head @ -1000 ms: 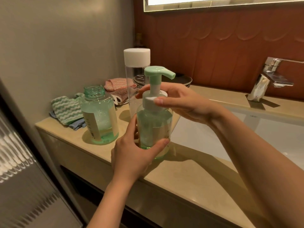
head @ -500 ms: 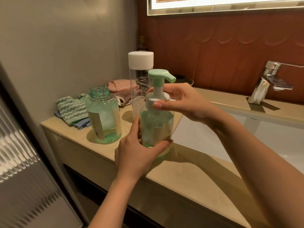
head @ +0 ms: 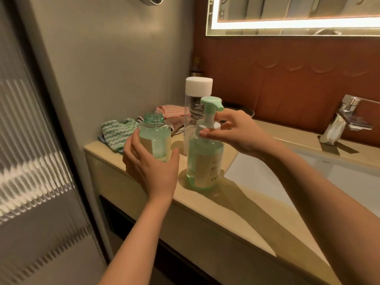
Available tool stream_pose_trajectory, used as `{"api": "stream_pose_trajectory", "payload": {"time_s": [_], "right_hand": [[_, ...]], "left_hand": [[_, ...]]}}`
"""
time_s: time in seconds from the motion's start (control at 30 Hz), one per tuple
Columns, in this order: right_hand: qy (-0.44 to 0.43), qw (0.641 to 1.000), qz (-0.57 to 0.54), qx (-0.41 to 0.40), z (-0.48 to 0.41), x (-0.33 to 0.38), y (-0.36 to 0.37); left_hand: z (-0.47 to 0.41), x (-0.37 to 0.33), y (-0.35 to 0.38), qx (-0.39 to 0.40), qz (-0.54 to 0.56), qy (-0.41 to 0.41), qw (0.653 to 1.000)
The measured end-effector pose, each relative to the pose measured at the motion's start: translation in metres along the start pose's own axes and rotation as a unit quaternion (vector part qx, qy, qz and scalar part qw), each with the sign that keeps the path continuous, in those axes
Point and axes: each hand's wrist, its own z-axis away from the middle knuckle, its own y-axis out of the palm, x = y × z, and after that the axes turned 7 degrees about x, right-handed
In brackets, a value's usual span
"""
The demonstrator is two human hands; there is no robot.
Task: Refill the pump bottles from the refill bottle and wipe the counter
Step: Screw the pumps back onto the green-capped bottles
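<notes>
1. The pump bottle (head: 204, 159) stands upright on the table (head: 236, 204) near its front edge, just left of the sink basin (head: 308, 175). Its clear body is nearly full of pale green liquid, with a beige label on the front.
2. The mint pump head (head: 211, 103) and white collar sit on its neck. The right hand (head: 236, 130) pinches the collar between thumb and fingers.
3. The open bottle (head: 155, 138) stands to the left, with no cap on its threaded neck. It holds pale green liquid to roughly the shoulder and also carries a beige label.
4. The left hand (head: 152, 167) curls loosely in front of this open bottle, with fingers spread. Whether it touches the glass cannot be told.
5. Behind both stands a tall clear refill bottle (head: 197, 112) with a broad white cap. Its level cannot be made out.
6. The table is a glossy beige stone top. Folded cloths (head: 119, 132), green-striped and pink-striped, lie in the back left corner against the grey wall.
7. A chrome faucet (head: 345, 120) sits at the right, with reddish-brown wall panels behind it and a lit mirror (head: 287, 15) above.
8. A ribbed glass door (head: 30, 140) fills the left side.
</notes>
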Motion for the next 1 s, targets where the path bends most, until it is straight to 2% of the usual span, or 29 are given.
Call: {"api": "stream_pose_trajectory", "payload": {"time_s": [0.1, 0.17, 0.23, 0.4, 0.6, 0.73, 0.83, 0.9, 1.0], "right_hand": [[0.013, 0.999, 0.006, -0.028, -0.008, 0.002, 0.009], [0.015, 0.999, 0.011, -0.044, -0.013, 0.004, 0.015], [0.011, 0.998, 0.027, -0.06, -0.019, 0.007, 0.021], [0.037, 0.989, 0.079, -0.124, -0.035, 0.009, 0.038], [0.047, 0.966, 0.129, -0.219, -0.055, 0.008, 0.061], [0.046, 0.958, 0.156, -0.236, -0.061, 0.015, 0.07], [0.023, 0.959, 0.212, -0.189, -0.058, 0.017, 0.065], [0.01, 0.968, 0.183, -0.171, -0.053, 0.013, 0.058], [0.005, 0.972, 0.111, -0.206, -0.039, 0.005, 0.041]], "left_hand": [[-0.026, 0.007, -0.003, 0.087, -0.027, -0.062, 0.994], [-0.038, 0.008, -0.004, 0.144, -0.001, -0.088, 0.986], [-0.044, 0.009, -0.007, 0.169, 0.017, -0.095, 0.981], [-0.048, 0.015, -0.023, 0.144, 0.014, -0.081, 0.986], [-0.039, 0.01, -0.059, 0.124, 0.035, -0.026, 0.991], [-0.024, -0.001, -0.07, 0.149, 0.056, 0.001, 0.987], [-0.002, -0.007, -0.064, 0.185, 0.09, 0.008, 0.979], [0.014, -0.009, -0.055, 0.216, 0.099, 0.01, 0.971], [0.031, -0.013, -0.038, 0.255, 0.103, 0.011, 0.961]]}}
